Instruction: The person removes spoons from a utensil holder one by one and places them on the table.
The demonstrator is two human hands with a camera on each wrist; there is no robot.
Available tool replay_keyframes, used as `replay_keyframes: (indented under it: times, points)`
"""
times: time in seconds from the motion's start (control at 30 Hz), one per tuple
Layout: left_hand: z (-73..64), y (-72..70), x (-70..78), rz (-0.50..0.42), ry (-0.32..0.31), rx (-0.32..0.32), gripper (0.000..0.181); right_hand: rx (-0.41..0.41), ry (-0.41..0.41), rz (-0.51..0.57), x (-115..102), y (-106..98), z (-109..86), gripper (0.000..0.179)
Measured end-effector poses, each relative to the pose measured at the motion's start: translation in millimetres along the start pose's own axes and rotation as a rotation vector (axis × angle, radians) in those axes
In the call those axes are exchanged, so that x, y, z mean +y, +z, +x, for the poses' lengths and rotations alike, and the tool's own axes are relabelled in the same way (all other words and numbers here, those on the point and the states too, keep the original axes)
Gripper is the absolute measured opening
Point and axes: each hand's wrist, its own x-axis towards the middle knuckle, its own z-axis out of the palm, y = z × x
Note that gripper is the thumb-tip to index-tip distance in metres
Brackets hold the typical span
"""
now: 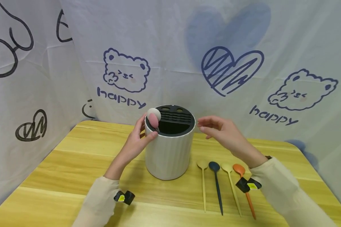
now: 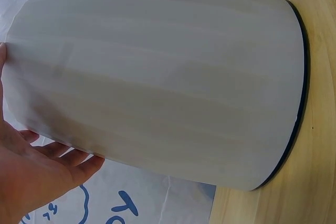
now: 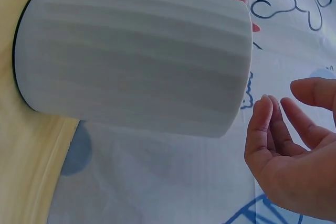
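Note:
A white ribbed utensil holder (image 1: 168,154) with a black slotted top stands upright on the table. In it are a white spoon (image 1: 154,111) and a pink spoon (image 1: 153,120), heads up, leaning at the left of the rim. My left hand (image 1: 134,142) holds the holder at its upper left, thumb at the rim and fingers round the side; the left wrist view shows those fingers (image 2: 79,167) against the wall. Just right of the rim, my right hand (image 1: 225,134) hovers with loosely bent fingers and nothing in them; the right wrist view shows a gap to the holder.
Several spoons lie side by side right of the holder: a pale gold one (image 1: 203,186), a dark blue one (image 1: 217,186), a cream one (image 1: 232,186) and an orange one (image 1: 248,198), partly behind the right wrist camera. A patterned white cloth (image 1: 173,85) hangs behind the wooden table (image 1: 88,154).

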Motion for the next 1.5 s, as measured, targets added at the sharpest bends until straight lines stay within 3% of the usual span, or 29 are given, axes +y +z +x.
replay_keyframes:
  times: [0.43,0.83,1.1,1.5]
  points:
    - [-0.7,0.0,1.1,0.008,-0.003,0.0,0.077,-0.06,0.044,0.018,-31,12,32.4,0.035]
    - [0.1,0.2,0.7,0.007,-0.003,-0.002,0.079,-0.11,0.052,0.051,-51,38,62.2,0.032]
    - [0.3,-0.1,0.2,0.001,0.013,-0.008,0.082,-0.115,0.092,0.031,-56,52,71.3,0.03]
    - [-0.7,-0.2,-0.2,-0.001,0.03,-0.016,0.08,-0.159,0.081,0.01,-60,69,78.4,0.03]
